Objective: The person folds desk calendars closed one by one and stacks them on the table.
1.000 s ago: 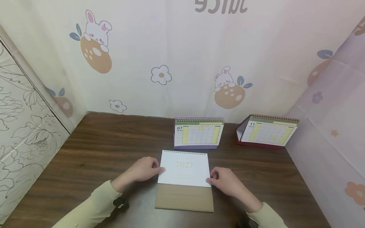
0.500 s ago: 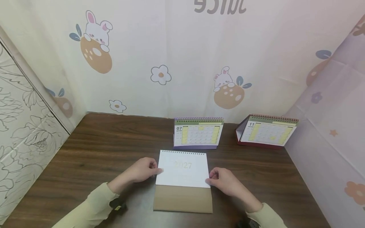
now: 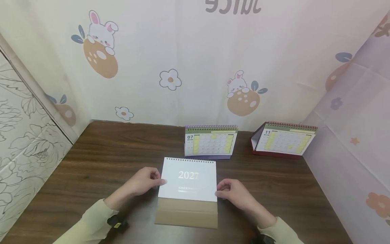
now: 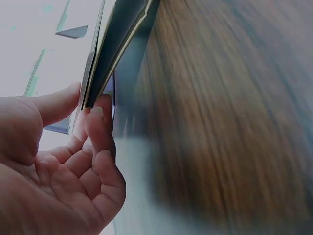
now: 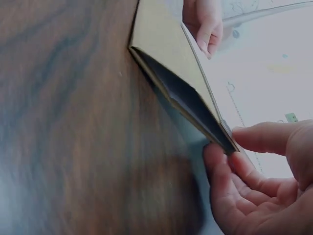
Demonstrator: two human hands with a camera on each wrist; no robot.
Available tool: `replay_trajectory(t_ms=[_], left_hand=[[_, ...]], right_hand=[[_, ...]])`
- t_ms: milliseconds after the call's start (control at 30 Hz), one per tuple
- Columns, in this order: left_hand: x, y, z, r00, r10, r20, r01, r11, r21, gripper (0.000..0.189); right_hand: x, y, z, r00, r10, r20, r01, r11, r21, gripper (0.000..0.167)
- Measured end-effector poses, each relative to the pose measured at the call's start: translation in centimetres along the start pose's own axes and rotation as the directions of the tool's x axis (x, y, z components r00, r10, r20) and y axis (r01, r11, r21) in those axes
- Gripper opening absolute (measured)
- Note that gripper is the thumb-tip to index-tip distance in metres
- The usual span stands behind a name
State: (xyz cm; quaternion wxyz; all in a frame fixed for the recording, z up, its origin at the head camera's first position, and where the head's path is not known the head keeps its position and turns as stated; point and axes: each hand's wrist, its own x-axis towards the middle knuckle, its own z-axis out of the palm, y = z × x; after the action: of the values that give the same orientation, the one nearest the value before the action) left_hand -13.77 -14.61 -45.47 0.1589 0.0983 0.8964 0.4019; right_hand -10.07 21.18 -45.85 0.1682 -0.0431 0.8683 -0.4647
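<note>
A white desk calendar (image 3: 189, 186) with "2027" on its cover and a brown card stand (image 3: 186, 217) lies in the head view's lower middle. My left hand (image 3: 143, 181) pinches its left edge, thumb over the cover and fingers underneath. At the opposite edge my right hand (image 3: 236, 194) grips it the same way. In the left wrist view the left hand (image 4: 63, 171) holds the stacked layers. In the right wrist view a dark gap shows between the stand's brown panels (image 5: 168, 44), beside the right hand's (image 5: 264, 181) fingertips.
Right behind stands a purple-based calendar (image 3: 210, 142) showing 07, overlapped by the white one in the head view. A red-based calendar (image 3: 284, 139) showing 11 stands at the back right. A patterned curtain (image 3: 198, 51) hangs behind the wooden table (image 3: 100, 159).
Both hands have shifted left with the white calendar, and its far edge now overlaps the base of the purple calendar. The hold at both edges is the same.
</note>
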Motion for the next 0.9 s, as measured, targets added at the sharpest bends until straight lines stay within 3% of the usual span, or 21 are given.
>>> replay_trajectory(t_ms=[267,467,700,900], left_hand=[[-0.8,-1.4,-1.4,0.998,-0.049,-0.047,0.046,0.998,-0.052,0.027],[-1.2,-2.5,-2.5,0.995,-0.070,-0.067,0.065,0.995,-0.078,0.042],[-1.7,-3.9,-3.6,0.994,-0.073,-0.085,0.068,0.996,-0.054,0.037],[-2.5,-5.0,-4.9,0.991,-0.094,-0.098,0.093,0.996,-0.014,0.044]], right_hand=[[0.9,-0.6,2.1,0.999,0.003,-0.046,0.006,0.984,0.180,0.023],[1.5,-1.6,3.8,0.997,0.020,-0.069,0.002,0.950,0.313,0.024],[2.2,-2.7,5.2,0.999,0.022,-0.050,-0.002,0.931,0.365,0.046],[3.1,-3.5,6.9,1.000,0.009,-0.023,0.000,0.924,0.383,0.045]])
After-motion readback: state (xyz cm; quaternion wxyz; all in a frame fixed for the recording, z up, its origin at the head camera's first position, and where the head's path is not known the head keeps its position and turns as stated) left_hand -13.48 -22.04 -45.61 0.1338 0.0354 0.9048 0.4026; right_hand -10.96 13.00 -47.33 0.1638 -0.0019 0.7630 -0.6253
